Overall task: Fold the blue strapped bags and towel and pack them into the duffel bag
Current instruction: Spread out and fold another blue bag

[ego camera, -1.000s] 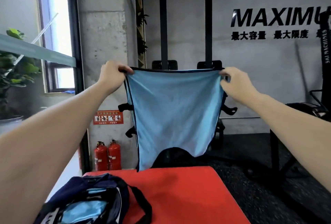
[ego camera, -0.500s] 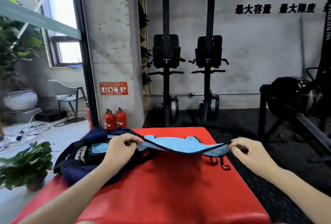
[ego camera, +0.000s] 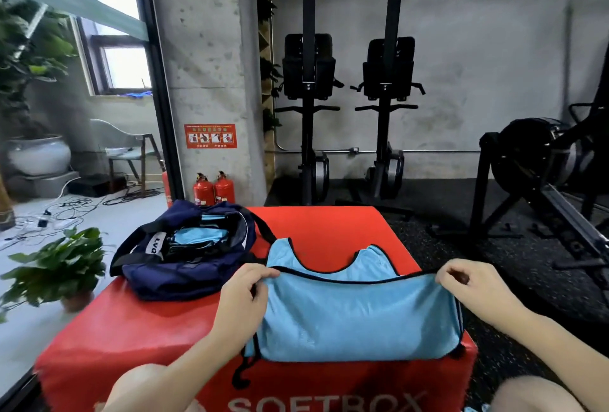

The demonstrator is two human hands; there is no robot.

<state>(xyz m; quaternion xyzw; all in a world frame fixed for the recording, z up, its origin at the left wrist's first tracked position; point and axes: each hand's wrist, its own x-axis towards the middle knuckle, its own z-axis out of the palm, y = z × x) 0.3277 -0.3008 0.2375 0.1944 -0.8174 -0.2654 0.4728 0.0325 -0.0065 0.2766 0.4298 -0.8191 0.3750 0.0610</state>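
Note:
A light blue strapped bag with black trim lies on the red soft box, folded over so its near half drapes toward me and its far end lies flat behind. My left hand pinches its left top edge. At the right top edge, my right hand pinches the same hem. Black straps hang off the bag's lower left over the box's front. The navy duffel bag sits open at the box's far left, with light blue fabric inside it.
Two red fire extinguishers stand behind the box by a concrete pillar. A potted plant is on the floor at left. Black gym machines line the back wall, and another machine stands at right.
The bag was held up spread in the air, then came down onto the red box. Both hands have drawn its top edge toward me, folding it over.

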